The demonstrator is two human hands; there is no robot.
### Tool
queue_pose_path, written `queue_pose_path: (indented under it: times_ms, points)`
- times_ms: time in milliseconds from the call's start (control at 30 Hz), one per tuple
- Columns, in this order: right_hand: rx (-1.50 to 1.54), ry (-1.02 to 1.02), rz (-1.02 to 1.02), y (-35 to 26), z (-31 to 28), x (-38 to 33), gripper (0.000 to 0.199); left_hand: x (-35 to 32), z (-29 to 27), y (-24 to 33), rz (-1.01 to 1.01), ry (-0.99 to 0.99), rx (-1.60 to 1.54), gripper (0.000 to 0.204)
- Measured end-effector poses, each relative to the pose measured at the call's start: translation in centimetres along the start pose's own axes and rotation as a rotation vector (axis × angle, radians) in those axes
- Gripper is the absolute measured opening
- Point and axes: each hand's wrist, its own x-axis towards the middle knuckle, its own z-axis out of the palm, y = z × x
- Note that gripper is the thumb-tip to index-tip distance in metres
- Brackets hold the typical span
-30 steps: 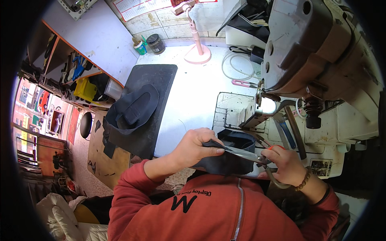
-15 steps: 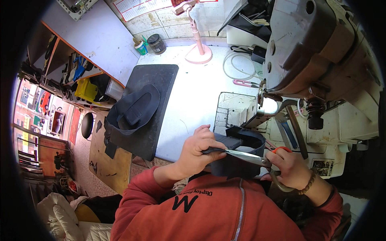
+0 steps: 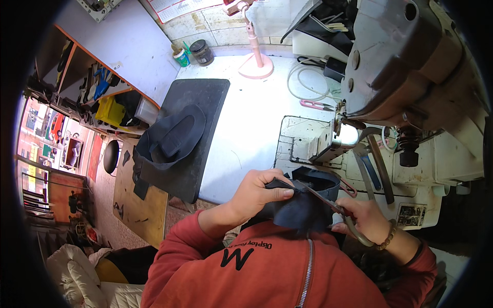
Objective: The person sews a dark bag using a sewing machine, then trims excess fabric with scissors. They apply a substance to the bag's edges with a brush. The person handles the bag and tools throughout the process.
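My left hand [image 3: 259,192] pinches the edge of a dark blue fabric piece [image 3: 303,205], holding it up in front of my chest. My right hand [image 3: 362,219] grips a pair of scissors [image 3: 328,203] whose blades lie across the top of the fabric, pointing toward my left thumb. Both red sleeves come in from the lower edge. The lower part of the fabric hangs against my red jacket.
A large grey sewing machine [image 3: 405,66] stands at the right, its needle plate [image 3: 303,141] just beyond my hands. A stack of dark fabric pieces [image 3: 177,138] lies on a black mat on the white table [image 3: 246,128]. A pink lamp stand [image 3: 254,61], small red snips [image 3: 314,105] and jars sit farther back.
Both hands with the fabric and scissors have shifted a little; the scissors' blades have moved further across the fabric toward my left thumb.
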Motion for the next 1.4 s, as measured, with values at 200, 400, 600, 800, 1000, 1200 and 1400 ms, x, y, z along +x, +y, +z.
queue_pose_path:
  times_ms: [200,400,600,800,1000,1200,1400]
  points:
    - [-0.478,0.21,-0.233,-0.1,-1.3,0.3,0.051,0.1,0.0,0.1,-0.02,-0.037,-0.016,0.008]
    - [-0.531,0.2,-0.246,-0.2,-1.8,0.2,0.05,0.1,-0.1,-0.3,0.047,-0.047,0.043,0.009]
    - [-0.168,0.063,-0.2,0.1,-1.6,0.2,0.051,0.3,-0.5,-0.3,0.164,-0.06,0.236,0.01]
    - [-0.362,0.058,-0.151,-0.3,-1.7,-0.1,0.046,0.2,0.0,-0.2,0.109,-0.024,0.157,0.007]
    - [-0.32,0.093,-0.146,-0.4,-1.0,0.0,0.04,-0.1,0.5,-0.1,-0.009,0.015,-0.004,0.007]
    - [0.066,-0.041,0.105,-0.4,-0.9,-0.1,0.041,-0.1,0.5,-0.2,-0.052,-0.012,-0.062,0.008]
    - [-0.256,0.099,-0.102,-0.6,-1.4,0.1,0.049,-0.2,0.4,-0.3,-0.031,-0.032,-0.051,0.008]
